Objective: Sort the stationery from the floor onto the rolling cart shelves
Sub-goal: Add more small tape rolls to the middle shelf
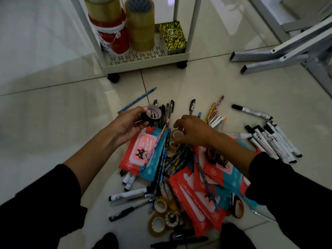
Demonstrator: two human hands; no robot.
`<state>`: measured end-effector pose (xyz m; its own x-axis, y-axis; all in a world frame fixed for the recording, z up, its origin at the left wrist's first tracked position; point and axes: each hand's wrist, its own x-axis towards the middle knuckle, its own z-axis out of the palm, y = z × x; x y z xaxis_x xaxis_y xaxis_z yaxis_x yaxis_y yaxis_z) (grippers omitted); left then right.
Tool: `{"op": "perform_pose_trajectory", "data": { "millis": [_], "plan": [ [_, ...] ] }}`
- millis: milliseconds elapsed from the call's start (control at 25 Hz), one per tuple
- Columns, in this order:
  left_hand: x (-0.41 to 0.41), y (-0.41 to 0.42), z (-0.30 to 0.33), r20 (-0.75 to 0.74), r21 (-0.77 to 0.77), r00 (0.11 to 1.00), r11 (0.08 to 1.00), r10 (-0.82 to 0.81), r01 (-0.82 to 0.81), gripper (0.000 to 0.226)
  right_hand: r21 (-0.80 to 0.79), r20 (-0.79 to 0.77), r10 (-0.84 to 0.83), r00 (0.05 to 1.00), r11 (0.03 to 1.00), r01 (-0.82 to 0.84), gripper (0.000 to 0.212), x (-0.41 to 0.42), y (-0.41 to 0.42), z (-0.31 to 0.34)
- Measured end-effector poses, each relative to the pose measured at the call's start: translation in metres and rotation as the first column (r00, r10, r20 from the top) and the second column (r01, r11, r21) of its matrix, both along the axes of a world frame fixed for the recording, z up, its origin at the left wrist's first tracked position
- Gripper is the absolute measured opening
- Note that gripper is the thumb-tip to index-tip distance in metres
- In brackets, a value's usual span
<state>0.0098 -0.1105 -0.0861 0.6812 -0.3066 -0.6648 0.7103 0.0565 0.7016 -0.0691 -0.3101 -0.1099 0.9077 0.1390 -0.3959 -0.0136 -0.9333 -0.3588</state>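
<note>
While the pile mostly sits on the floor, status left to right:

left hand point(128, 123): fingers curled round a small stack of tape rings point(152, 114), dark roll plus pale cores; held up over the pile, short of the cart

cart point(143, 64): bottom shelf holds red tape stack point(111, 35), brown packing tape stack point(141, 27), yellow-black patterned box point(173, 37); upper shelves out of view, cannot tell their load

done: big tapes and the box shelved; my read, early stage only

blue pencil point(137, 100): lies alone on tile, left of the pens

pens point(166, 109): black cluster just behind the hands; not sorted

wipes pack point(142, 152): coral and teal; label reads "Wipes"; small dark cartoon figure below it; more packs overlap to the right, other print too small to read

right hand point(193, 132): fingertips pinch a small tan tape roll point(177, 134) at the pile centre; another small roll just beneath

pencils point(177, 159): patterned, strewn across the packs

clear tape rolls point(162, 212): group near bottom of pile; untouched

black tape rolls point(215, 157): resting on a wipes pack under the right forearm

markers point(274, 142): white barrels, black caps, row at far right; one point(251, 111) apart above; barrel print unreadable

left: small tapes, pens, pencils, markers, wipes; bulk of the job
</note>
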Motion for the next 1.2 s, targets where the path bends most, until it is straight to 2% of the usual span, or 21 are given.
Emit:
{"op": "perform_pose_trajectory", "data": {
  "millis": [160,280,400,520,640,760,840,1040,1200],
  "plan": [
    [0.001,0.000,0.003,-0.014,-0.013,1.000,1.000,0.007,-0.007,0.019,-0.011,-0.021,0.067,0.998,0.998,-0.067,0.051,-0.016,0.014,0.004],
    [0.003,-0.005,0.010,-0.012,-0.041,1.000,0.999,0.026,-0.026,0.010,-0.114,0.004,0.110,0.994,0.988,-0.109,0.060,-0.016,0.021,0.002],
    [0.003,-0.007,0.014,0.009,-0.050,1.000,0.999,0.014,-0.013,0.011,-0.182,0.063,0.140,0.988,0.975,-0.126,0.062,-0.016,0.025,-0.003],
    [0.001,-0.008,0.017,0.014,-0.049,0.999,0.998,0.031,-0.030,0.014,-0.112,0.081,0.096,0.992,0.990,-0.087,0.055,-0.016,0.026,-0.005],
    [0.003,-0.008,0.026,0.042,-0.051,0.998,0.998,0.047,-0.045,0.013,0.045,0.056,-0.035,0.998,0.998,0.032,0.047,-0.015,0.022,0.011],
    [0.018,-0.015,0.054,0.106,-0.094,0.991,0.993,0.081,-0.071,0.012,0.259,0.136,-0.241,0.961,0.945,0.200,0.038,0.004,0.013,0.055],
    [0.035,-0.024,0.089,0.171,-0.157,0.977,0.983,0.126,-0.099,0.012,0.327,0.243,-0.336,0.910,0.912,0.249,0.037,0.028,0.004,0.100],
    [0.081,-0.043,0.182,0.388,-0.261,0.910,0.964,0.146,-0.044,0.014,0.398,0.441,-0.406,0.800,0.888,0.231,0.038,0.083,-0.012,0.202],
    [0.123,-0.051,0.237,0.509,-0.201,0.844,0.977,0.169,-0.074,0.015,0.374,0.538,-0.409,0.737,0.899,0.226,0.037,0.121,-0.023,0.256]
  ]
}}
